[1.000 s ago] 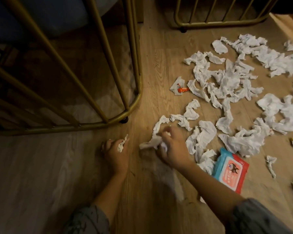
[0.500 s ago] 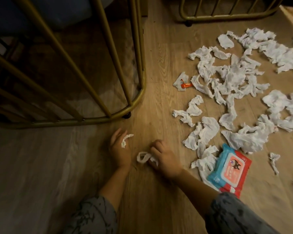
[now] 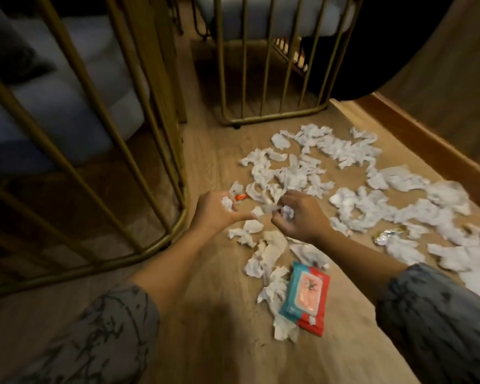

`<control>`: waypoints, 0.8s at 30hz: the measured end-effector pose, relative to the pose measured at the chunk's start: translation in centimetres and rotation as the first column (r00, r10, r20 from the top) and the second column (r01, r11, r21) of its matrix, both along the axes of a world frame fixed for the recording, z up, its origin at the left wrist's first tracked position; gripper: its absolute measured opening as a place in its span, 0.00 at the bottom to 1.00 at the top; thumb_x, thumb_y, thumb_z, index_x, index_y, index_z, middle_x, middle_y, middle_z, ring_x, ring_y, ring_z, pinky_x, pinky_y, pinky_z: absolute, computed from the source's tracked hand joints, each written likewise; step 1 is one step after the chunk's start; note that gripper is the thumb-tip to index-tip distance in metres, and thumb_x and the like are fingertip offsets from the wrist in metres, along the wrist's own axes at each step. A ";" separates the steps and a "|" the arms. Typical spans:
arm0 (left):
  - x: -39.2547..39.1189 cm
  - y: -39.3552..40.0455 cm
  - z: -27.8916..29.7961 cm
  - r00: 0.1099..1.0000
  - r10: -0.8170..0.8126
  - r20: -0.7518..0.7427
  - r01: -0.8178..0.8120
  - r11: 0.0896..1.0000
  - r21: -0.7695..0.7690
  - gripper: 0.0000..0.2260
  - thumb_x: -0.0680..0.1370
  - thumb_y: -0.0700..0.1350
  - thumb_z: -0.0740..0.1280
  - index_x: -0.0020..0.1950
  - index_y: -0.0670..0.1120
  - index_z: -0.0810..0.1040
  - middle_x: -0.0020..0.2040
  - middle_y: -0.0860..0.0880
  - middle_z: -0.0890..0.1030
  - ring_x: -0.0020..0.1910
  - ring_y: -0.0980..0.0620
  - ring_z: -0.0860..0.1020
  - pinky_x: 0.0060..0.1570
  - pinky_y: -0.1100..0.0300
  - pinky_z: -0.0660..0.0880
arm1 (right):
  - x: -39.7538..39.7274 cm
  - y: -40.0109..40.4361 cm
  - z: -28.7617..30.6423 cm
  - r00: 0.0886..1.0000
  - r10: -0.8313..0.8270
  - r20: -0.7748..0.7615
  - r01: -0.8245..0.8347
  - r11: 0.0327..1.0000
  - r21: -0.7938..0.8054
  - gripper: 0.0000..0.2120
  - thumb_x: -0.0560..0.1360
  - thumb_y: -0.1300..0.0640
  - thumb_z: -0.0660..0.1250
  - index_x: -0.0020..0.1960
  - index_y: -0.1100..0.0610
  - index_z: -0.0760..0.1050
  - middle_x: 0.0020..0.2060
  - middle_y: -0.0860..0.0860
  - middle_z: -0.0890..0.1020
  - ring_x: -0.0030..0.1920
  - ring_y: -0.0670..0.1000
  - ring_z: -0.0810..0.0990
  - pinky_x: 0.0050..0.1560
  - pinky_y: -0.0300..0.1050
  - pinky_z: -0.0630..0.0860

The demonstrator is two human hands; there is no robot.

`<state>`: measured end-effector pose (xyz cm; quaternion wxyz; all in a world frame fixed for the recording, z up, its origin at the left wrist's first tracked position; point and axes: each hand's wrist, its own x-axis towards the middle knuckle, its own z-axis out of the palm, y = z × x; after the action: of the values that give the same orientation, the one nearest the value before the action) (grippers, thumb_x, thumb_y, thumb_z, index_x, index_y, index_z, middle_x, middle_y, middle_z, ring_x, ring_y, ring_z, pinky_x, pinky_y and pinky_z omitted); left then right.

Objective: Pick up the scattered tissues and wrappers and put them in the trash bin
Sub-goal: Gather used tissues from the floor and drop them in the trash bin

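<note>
Many crumpled white tissues (image 3: 352, 173) lie scattered over the wooden floor. My left hand (image 3: 216, 212) hovers above the floor with a small tissue wad (image 3: 227, 203) in its palm, thumb stretched toward the right. My right hand (image 3: 299, 214) is closed on a bunched tissue (image 3: 287, 212), a strip of it reaching toward my left thumb. A small orange wrapper (image 3: 240, 197) lies just beyond my left hand. A silver foil wrapper (image 3: 385, 235) sits among the tissues on the right. No trash bin is in view.
A red and blue wet-wipe pack (image 3: 305, 296) lies near my right forearm. A gold metal chair frame (image 3: 139, 151) stands at the left, another gold frame (image 3: 272, 79) at the back. A wooden baseboard (image 3: 432, 145) borders the right side.
Both hands have lifted off the floor and moved forward toward the tissue pile. My right hand carries the tissue it gathered, and the view has tilted upward.
</note>
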<state>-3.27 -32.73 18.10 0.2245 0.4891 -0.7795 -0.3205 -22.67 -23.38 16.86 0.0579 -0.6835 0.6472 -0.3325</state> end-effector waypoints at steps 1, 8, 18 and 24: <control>-1.6 0.5 1.9 0.999 -0.039 0.015 0.040 0.997 -0.067 0.20 0.60 0.61 0.79 0.31 0.46 0.78 0.31 0.52 0.81 0.32 0.55 0.78 0.35 0.60 0.74 | -1.6 0.5 1.6 0.999 -0.031 -0.035 0.030 0.999 -0.018 0.17 0.70 0.44 0.66 0.35 0.58 0.75 0.30 0.50 0.73 0.29 0.49 0.71 0.29 0.38 0.62; -13.7 3.8 9.4 0.957 -0.270 0.106 0.290 0.904 -0.315 0.04 0.73 0.45 0.71 0.46 0.49 0.84 0.50 0.49 0.83 0.51 0.51 0.79 0.51 0.62 0.71 | -10.9 6.4 8.6 0.967 -0.228 -0.112 0.216 0.970 -0.109 0.09 0.70 0.64 0.72 0.42 0.54 0.73 0.40 0.53 0.78 0.39 0.56 0.77 0.36 0.43 0.68; -31.3 17.6 12.2 0.857 -0.513 -0.044 0.502 0.851 -0.155 0.07 0.67 0.50 0.78 0.36 0.48 0.84 0.39 0.54 0.84 0.47 0.57 0.80 0.51 0.63 0.73 | -23.4 23.1 11.0 0.825 -0.523 0.216 0.565 0.760 -0.321 0.10 0.72 0.48 0.74 0.37 0.53 0.80 0.33 0.45 0.80 0.35 0.46 0.78 0.35 0.48 0.76; -40.3 30.0 12.1 0.820 -0.519 -0.241 0.557 0.821 0.127 0.17 0.75 0.59 0.66 0.41 0.46 0.82 0.37 0.51 0.83 0.40 0.51 0.80 0.44 0.56 0.78 | -27.7 34.3 10.7 0.505 -0.710 0.490 0.861 0.377 -0.342 0.24 0.79 0.47 0.65 0.29 0.59 0.69 0.24 0.51 0.71 0.27 0.50 0.70 0.28 0.48 0.66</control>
<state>-43.58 -2.72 30.19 0.1515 0.2335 -0.8256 -0.4908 -50.40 10.93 27.59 -0.2221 -0.2223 0.7552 -0.5752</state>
